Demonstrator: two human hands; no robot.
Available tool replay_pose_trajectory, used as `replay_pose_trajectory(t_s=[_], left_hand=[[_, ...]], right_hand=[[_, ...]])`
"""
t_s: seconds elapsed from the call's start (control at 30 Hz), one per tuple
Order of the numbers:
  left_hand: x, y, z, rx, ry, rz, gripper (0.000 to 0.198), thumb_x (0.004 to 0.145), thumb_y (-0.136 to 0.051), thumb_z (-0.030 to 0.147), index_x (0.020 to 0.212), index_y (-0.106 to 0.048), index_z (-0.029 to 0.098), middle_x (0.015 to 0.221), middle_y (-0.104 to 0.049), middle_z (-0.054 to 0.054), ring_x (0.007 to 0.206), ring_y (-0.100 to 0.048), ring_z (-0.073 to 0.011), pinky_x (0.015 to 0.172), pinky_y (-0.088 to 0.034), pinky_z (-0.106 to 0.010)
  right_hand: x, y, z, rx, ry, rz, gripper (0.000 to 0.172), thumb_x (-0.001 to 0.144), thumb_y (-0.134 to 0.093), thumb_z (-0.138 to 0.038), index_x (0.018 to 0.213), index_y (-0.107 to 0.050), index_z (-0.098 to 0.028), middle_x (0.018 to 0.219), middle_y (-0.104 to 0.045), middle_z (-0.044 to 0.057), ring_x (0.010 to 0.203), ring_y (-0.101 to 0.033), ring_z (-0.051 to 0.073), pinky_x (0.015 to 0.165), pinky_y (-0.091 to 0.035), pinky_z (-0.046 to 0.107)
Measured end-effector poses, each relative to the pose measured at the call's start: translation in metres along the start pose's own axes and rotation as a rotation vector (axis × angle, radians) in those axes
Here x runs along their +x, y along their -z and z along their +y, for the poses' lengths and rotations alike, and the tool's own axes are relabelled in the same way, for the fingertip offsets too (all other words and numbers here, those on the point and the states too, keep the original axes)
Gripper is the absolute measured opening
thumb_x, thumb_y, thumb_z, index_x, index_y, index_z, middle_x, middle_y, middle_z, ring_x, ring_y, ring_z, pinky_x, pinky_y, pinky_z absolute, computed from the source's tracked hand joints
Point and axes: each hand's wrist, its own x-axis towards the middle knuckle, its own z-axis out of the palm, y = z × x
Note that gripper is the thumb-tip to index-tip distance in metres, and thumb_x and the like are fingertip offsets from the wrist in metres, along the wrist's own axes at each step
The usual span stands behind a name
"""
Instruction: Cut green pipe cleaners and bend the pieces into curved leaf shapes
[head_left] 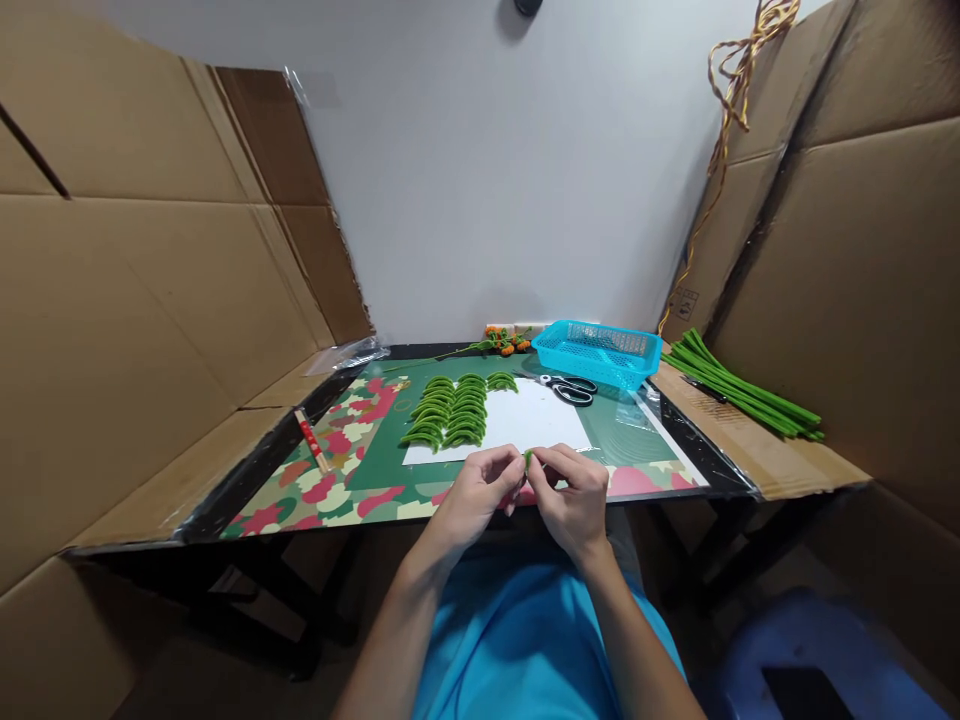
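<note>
My left hand (478, 492) and my right hand (574, 497) meet above the table's front edge, fingertips pinched together. Between them shows a small bit of green pipe cleaner (528, 457); most of it is hidden by the fingers. Just beyond lies a white sheet (536, 420). Curved green pipe-cleaner pieces (465, 410) are laid along its left side in two long columns, with a short third column (501, 381) started at the top. Scissors (571, 388) with black and white handles rest at the sheet's far right.
A blue plastic basket (598, 350) stands at the back right. Long green pipe cleaners (742, 388) lie on cardboard at right, beside a black pen (703, 389). Orange flowers (508, 341) lie behind, and a red-wrapped stick (310, 440) at left. Cardboard walls (150, 290) flank the table.
</note>
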Motion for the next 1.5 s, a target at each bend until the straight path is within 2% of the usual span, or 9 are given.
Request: replay_pose_trajectory(t_s=[0.23,0.37,0.57,0.83,1.03,1.2,1.33,1.5], left_hand=[[0.001,0.015,-0.007,-0.061,0.071,-0.047,0.050,0.094,-0.067,0.060,0.071,-0.053,0.017,0.059,-0.053,0.003,0.052,-0.046,-0.0088,0.051,-0.036,-0.022],[0.003,0.022,-0.015,-0.099,0.087,-0.011,0.048,0.093,-0.068,0.059,0.073,-0.056,0.017,0.062,-0.055,0.003,0.051,-0.051,-0.0091,0.051,-0.042,-0.022],[0.008,0.015,-0.013,-0.021,0.038,0.131,0.050,0.088,-0.071,0.065,0.082,-0.061,0.016,0.065,-0.060,0.003,0.049,-0.057,-0.0106,0.047,-0.044,-0.022],[0.000,0.012,-0.012,-0.030,0.054,0.116,0.052,0.088,-0.071,0.067,0.084,-0.060,0.016,0.065,-0.059,0.003,0.051,-0.058,-0.0109,0.050,-0.046,-0.022],[-0.002,0.009,-0.016,-0.004,0.027,0.135,0.049,0.094,-0.063,0.064,0.083,-0.056,0.018,0.066,-0.055,0.004,0.051,-0.053,-0.0098,0.049,-0.041,-0.022],[-0.006,0.007,-0.016,0.151,-0.011,0.114,0.039,0.101,-0.057,0.056,0.091,-0.056,0.019,0.071,-0.055,0.004,0.061,-0.054,-0.0124,0.058,-0.041,-0.024],[-0.008,0.005,-0.014,0.330,-0.014,0.142,0.037,0.105,-0.050,0.051,0.085,-0.053,0.020,0.069,-0.053,0.004,0.066,-0.051,-0.0145,0.064,-0.039,-0.027],[-0.008,0.001,-0.012,0.380,-0.027,0.166,0.034,0.106,-0.048,0.046,0.083,-0.051,0.021,0.072,-0.055,0.004,0.068,-0.051,-0.0156,0.066,-0.039,-0.028]], right_hand=[[0.006,-0.001,0.000,0.038,-0.066,-0.103,0.016,0.095,-0.065,-0.018,0.087,-0.080,-0.019,0.073,-0.071,0.001,0.054,-0.058,0.011,0.056,-0.043,0.024],[0.007,-0.002,0.003,-0.002,-0.047,-0.177,0.014,0.096,-0.065,-0.018,0.091,-0.079,-0.019,0.077,-0.072,0.002,0.057,-0.059,0.012,0.058,-0.045,0.024],[0.005,-0.003,0.009,-0.073,-0.015,-0.191,0.017,0.099,-0.063,-0.019,0.095,-0.079,-0.021,0.081,-0.072,0.003,0.058,-0.061,0.013,0.058,-0.046,0.024],[0.006,-0.002,0.005,-0.038,-0.055,-0.259,0.016,0.095,-0.064,-0.018,0.099,-0.079,-0.021,0.082,-0.074,0.002,0.056,-0.060,0.011,0.056,-0.047,0.022],[0.009,0.004,0.004,0.074,-0.195,-0.259,0.015,0.093,-0.067,-0.025,0.087,-0.080,-0.020,0.078,-0.078,0.003,0.057,-0.064,0.014,0.056,-0.049,0.023],[0.012,0.004,0.003,0.087,-0.247,-0.270,0.018,0.091,-0.067,-0.027,0.080,-0.078,-0.019,0.072,-0.077,0.002,0.055,-0.062,0.014,0.054,-0.047,0.024],[0.011,0.002,0.002,0.050,-0.239,-0.278,0.017,0.092,-0.066,-0.026,0.082,-0.078,-0.019,0.074,-0.077,0.002,0.056,-0.063,0.014,0.056,-0.047,0.024],[0.009,0.000,0.001,0.007,-0.222,-0.277,0.020,0.092,-0.064,-0.026,0.078,-0.076,-0.018,0.067,-0.074,0.002,0.055,-0.063,0.014,0.056,-0.047,0.024]])
